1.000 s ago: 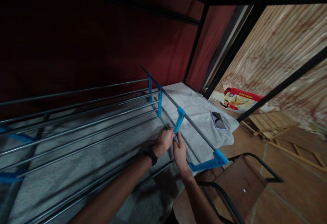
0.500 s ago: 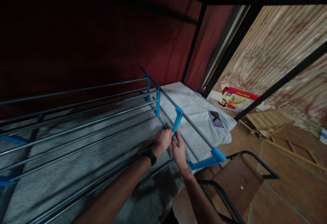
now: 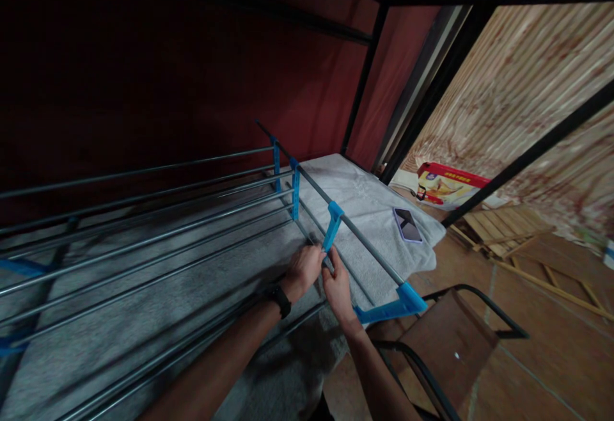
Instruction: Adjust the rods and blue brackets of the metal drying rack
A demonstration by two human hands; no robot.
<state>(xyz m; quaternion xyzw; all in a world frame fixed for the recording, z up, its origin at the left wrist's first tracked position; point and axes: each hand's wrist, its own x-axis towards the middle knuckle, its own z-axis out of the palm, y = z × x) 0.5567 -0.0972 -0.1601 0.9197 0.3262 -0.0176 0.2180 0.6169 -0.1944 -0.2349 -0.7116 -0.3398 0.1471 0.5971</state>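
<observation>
A rack of grey metal rods (image 3: 206, 217) joined by blue plastic brackets lies across a bed. My left hand (image 3: 307, 269), with a black watch on its wrist, is closed at the lower end of the middle blue bracket (image 3: 332, 228). Close beside it, my right hand (image 3: 338, 283) has its fingers curled around the same lower end from the right. The bracket's upper end clips over a long end rod (image 3: 369, 245). My fingers hide the joint itself. Another blue bracket (image 3: 393, 304) sits at the near end of that rod.
A grey blanket (image 3: 330, 174) covers the bed, and a phone (image 3: 407, 224) lies on it. A brown chair (image 3: 451, 344) stands at the near right. Wooden slats (image 3: 503, 235) and a red box (image 3: 451, 184) are on the floor. Black bed posts (image 3: 434, 88) rise behind.
Both hands keep almost the same place at the bracket's lower end. The view has shifted very slightly; the rack shows no clear movement.
</observation>
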